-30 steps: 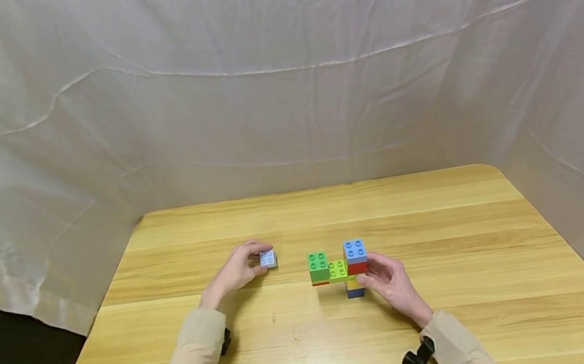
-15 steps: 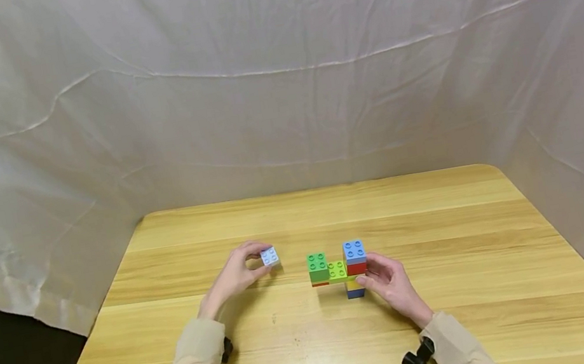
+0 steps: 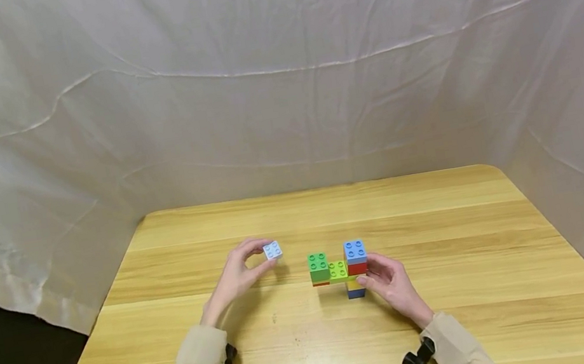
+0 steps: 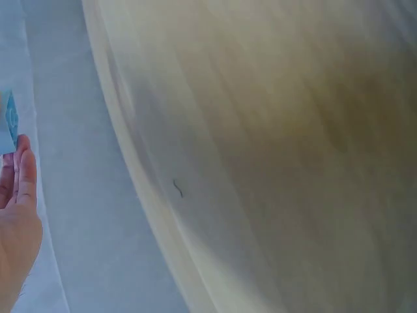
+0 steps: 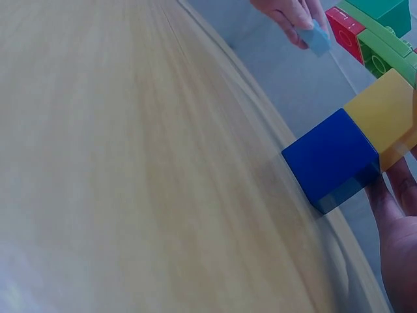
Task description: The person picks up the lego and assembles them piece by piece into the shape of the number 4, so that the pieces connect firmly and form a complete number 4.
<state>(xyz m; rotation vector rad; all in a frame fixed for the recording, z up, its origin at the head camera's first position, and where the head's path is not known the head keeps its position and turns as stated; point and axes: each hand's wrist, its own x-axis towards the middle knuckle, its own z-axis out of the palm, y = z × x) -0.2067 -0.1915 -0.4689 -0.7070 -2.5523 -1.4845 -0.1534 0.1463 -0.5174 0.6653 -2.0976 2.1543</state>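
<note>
My left hand point(image 3: 238, 275) pinches a pale blue toy brick point(image 3: 272, 250) between thumb and fingers, raised off the table, left of a brick build. My right hand point(image 3: 396, 287) grips that build from its right side, around the yellow brick point(image 5: 384, 114). A dark blue brick point(image 5: 332, 160) forms its foot, and a lime green brick point(image 3: 337, 271) spans across. Over the foot a red brick point(image 3: 357, 268) carries a blue brick point(image 3: 354, 251). On the left end sits a green brick point(image 3: 318, 266), with another red brick point(image 5: 345, 32) underneath.
A wooden table point(image 3: 310, 359) lies under both hands. Pale curtains point(image 3: 280, 113) hang behind it and along the sides. Each wrist wears a black camera mount, such as the right wrist's mount point(image 3: 419, 358).
The left hand has lifted the pale blue brick from the table, tilted it and carried it slightly right and away from me. The right hand and the build stay put.
</note>
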